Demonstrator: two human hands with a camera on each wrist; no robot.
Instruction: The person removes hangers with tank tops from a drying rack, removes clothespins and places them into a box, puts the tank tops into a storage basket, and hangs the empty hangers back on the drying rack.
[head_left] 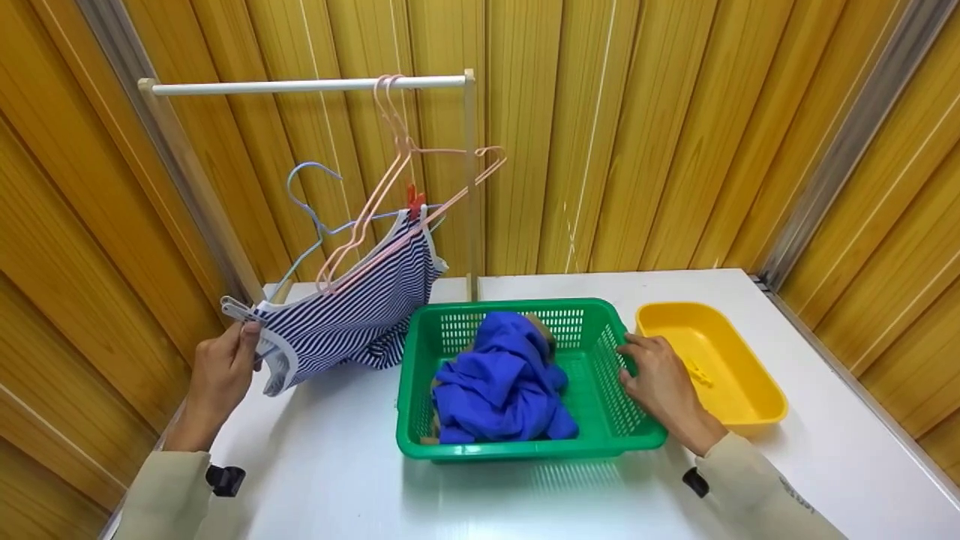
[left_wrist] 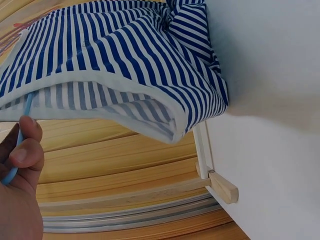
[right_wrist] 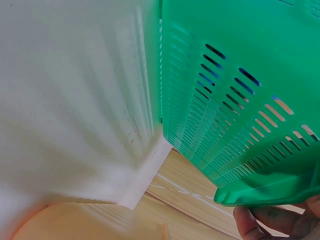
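Note:
My left hand (head_left: 225,360) pinches the lower left end of a blue hanger (left_wrist: 28,104). On that hanger is a blue-and-white striped garment (head_left: 360,307) with white edging, tilted. A whitish clothespin (head_left: 238,308) is by my left fingertips and a red clothespin (head_left: 416,201) clips the garment's far corner. The hanger's hook stands free below the rail. My right hand (head_left: 664,379) grips the right rim of a green basket (head_left: 525,451), fingers curled at the rim in the right wrist view. Inside the basket lies a crumpled blue cloth (head_left: 502,382) over brownish fabric.
Two pink hangers (head_left: 367,217) hang from the white rail (head_left: 300,88) of a wooden rack (head_left: 202,187), overlapping the striped garment. Right of the basket stands a yellow tray (head_left: 739,360) with yellow clothespins (head_left: 699,373) in it. Wood-patterned walls enclose the white table (head_left: 337,480).

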